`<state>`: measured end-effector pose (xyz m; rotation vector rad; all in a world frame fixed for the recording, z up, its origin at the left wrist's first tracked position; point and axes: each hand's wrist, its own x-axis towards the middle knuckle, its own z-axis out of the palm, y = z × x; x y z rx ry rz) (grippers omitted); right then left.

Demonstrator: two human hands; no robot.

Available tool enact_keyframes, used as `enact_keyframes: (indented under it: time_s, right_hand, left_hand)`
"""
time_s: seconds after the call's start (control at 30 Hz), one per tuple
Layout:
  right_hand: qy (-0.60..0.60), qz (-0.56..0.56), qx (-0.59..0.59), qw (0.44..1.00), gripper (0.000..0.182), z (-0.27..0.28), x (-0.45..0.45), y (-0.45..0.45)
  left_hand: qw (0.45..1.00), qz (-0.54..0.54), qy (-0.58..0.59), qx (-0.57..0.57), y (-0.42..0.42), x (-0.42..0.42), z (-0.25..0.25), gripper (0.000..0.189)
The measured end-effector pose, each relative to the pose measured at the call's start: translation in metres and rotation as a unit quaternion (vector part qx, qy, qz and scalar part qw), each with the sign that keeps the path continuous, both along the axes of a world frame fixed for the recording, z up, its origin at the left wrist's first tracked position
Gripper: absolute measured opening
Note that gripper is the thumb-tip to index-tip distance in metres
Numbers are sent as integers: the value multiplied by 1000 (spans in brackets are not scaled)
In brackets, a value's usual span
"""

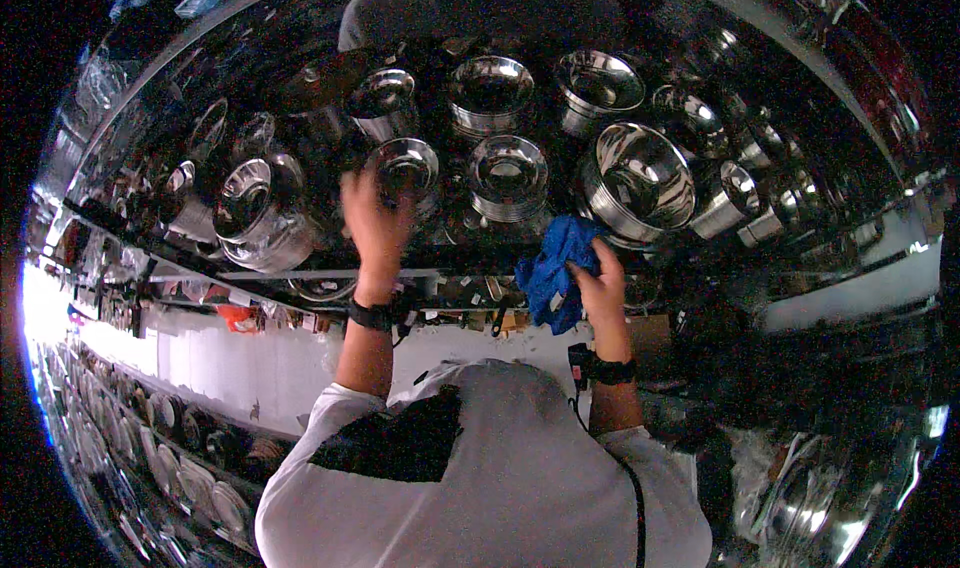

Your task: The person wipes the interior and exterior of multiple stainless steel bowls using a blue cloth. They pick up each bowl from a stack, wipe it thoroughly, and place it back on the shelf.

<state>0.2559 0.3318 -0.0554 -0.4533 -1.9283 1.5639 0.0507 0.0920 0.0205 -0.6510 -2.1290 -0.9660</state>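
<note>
My left hand, blurred, reaches over the near left side of a shiny metal bowl stack. Its thumb and fingers look apart with nothing seen between them; whether it touches the rim is unclear. In my right hand is a crumpled blue cloth, pinched at its right side. Just beyond the cloth stands a large ribbed metal bowl, tilted towards the left in view. Between the hands sits another stack of metal bowls.
Farther back stand a metal cup-like vessel and two bowl stacks. Nested metal pots are at left, smaller metal containers at right. A shelf edge runs before me. Racked plates line the lower left.
</note>
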Motion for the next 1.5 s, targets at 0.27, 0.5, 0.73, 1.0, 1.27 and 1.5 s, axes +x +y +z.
enact_keyframes:
  time_s: [0.27,0.5,0.73,1.0,1.27,1.5]
  right_hand:
    - [-55,110,15,992,52,-20,-9,32]
    - [-29,156,32,987,50,1,-6,37]
    - [49,64,-71,994,50,7,-6,37]
    - [-22,209,-48,976,49,51,-42,6]
    - [30,187,-73,979,50,37,-78,-85]
    - [51,314,191,929,36,63,-80,-135]
  left_hand:
    - [971,-161,-113,-135,66,39,-29,28]
    - [971,-190,-144,-33,66,43,-15,22]
    - [970,-211,-117,8,42,57,15,20]
    - [906,-387,-168,-29,-1,77,40,20]
    - [877,-328,-249,247,2,81,-1,63]
    - [813,-312,-358,336,-50,74,-1,39]
